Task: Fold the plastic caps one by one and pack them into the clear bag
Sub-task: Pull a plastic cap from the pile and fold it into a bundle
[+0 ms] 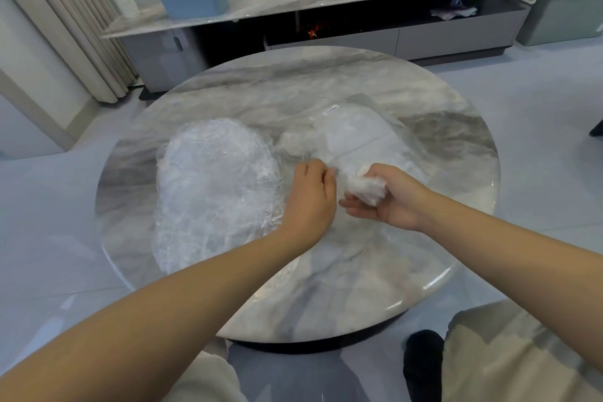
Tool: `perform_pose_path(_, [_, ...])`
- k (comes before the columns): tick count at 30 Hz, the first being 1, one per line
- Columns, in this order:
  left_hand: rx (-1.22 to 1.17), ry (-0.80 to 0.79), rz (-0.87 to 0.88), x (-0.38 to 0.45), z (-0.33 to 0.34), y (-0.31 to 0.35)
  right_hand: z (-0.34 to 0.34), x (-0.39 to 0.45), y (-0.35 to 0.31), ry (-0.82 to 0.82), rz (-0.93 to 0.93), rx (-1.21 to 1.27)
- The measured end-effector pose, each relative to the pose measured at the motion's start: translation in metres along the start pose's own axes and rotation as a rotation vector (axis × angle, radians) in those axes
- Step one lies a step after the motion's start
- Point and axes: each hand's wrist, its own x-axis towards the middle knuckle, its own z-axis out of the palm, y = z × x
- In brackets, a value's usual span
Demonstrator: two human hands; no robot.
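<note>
Slippage is the likeliest trouble: the folded cap [364, 187] is thin, springy film, and it could puff open or catch on the mouth of the clear bag [355, 137] if that mouth sags shut. The right hand [388, 199] clutches this cap, a small white, crumpled wad, just at the bag's near edge. The left hand [310, 196] appears to pinch the bag's film there. Unfolded caps [215, 186] lie heaped, glossy and wrinkled, on the marble table [326, 287] to the left.
</note>
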Motion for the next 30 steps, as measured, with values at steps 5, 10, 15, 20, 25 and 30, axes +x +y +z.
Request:
perform_pose_path(5, [0.042, -0.046, 0.084, -0.011, -0.006, -0.009, -0.007, 0.022, -0.012, 0.186, -0.091, 0.058])
perform_pose_path(10, [0.066, -0.084, 0.087, -0.021, -0.012, -0.016, -0.014, 0.045, -0.004, 0.442, -0.141, -0.172])
perform_pose_path(15, [0.095, -0.148, 0.16, -0.029, -0.012, -0.015, -0.009, 0.064, 0.001, 0.611, -0.256, -0.562])
perform_pose_path(20, [0.156, -0.171, 0.208, -0.034, -0.013, -0.016, 0.009, 0.066, 0.001, 0.73, -0.277, -0.601])
perform_pose_path(25, [0.186, -0.169, 0.183, -0.031, -0.016, -0.022, 0.021, 0.07, 0.001, 0.716, -0.298, -0.548])
perform_pose_path(30, [0.194, -0.144, 0.145, -0.022, -0.011, -0.033, 0.015, 0.054, 0.013, 0.625, -0.344, -0.685])
